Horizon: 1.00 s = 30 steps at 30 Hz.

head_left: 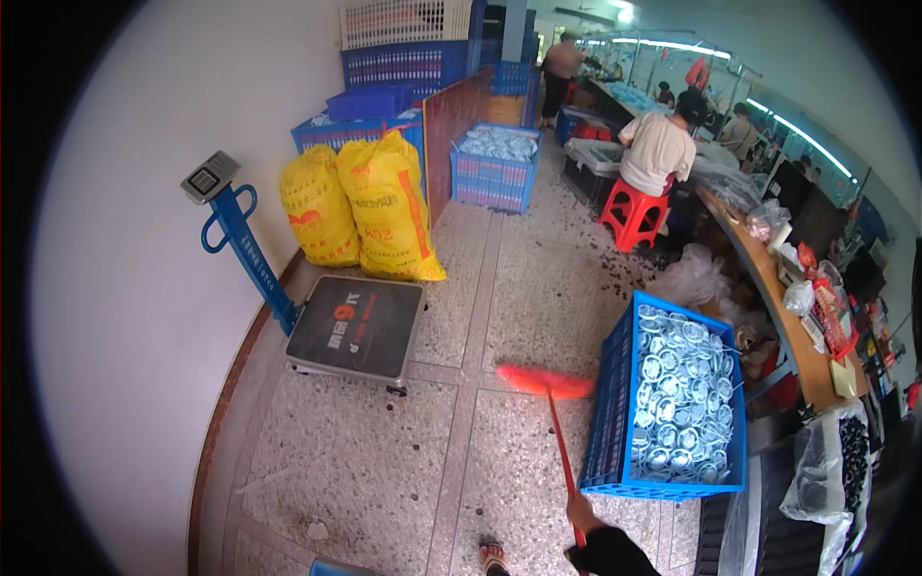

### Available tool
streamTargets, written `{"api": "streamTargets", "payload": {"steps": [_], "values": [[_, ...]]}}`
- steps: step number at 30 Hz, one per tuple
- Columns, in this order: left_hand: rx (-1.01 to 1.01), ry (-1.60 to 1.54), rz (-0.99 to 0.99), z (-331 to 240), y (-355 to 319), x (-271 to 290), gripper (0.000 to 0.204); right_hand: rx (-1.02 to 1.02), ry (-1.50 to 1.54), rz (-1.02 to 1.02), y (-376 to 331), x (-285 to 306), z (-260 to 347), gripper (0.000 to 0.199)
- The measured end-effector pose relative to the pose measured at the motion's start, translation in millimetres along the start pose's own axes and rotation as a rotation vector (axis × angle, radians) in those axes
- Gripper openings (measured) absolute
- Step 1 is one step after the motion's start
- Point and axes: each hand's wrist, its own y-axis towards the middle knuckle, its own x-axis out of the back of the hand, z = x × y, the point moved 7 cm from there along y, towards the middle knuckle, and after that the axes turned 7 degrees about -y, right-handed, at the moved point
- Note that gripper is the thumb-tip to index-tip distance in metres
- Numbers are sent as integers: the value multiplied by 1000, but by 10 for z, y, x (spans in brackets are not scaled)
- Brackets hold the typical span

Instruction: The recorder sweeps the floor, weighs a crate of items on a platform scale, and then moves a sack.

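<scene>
My right hand (pixel 581 515), below a dark sleeve at the lower edge, is wrapped round the thin red handle of a broom (pixel 561 432). The broom's bright red-pink head (pixel 545 381) is on or just over the speckled floor and looks smeared by motion. Just right of it stands a blue plastic crate (pixel 609 403), heaped with pale blue-and-white ring-shaped parts (pixel 682 394). Small dark bits (pixel 624 264) lie scattered on the floor. My left hand is out of the picture.
On the left stand a platform scale (pixel 355 326) and two full yellow sacks (pixel 384 206). Farther off is another loaded blue crate (pixel 495 178). A person (pixel 658 154) sits on a red stool (pixel 634 216) by the workbenches. A wooden table (pixel 768 288) runs along the right.
</scene>
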Motion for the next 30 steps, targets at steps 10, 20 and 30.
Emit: {"api": "streamTargets", "payload": {"steps": [10, 20, 30], "values": [[-137, 96, 84, 160, 2234, 215, 38, -43, -36, 330, -4647, -1, -254, 39], [-193, -92, 179, 356, 2777, 853, 43, 7, -155, 456, -5384, -5, 918, 47], [-113, -151, 11, 558, 2325, 1781, 39, 356, -53, 185, -1843, -1653, 3036, 19]]}}
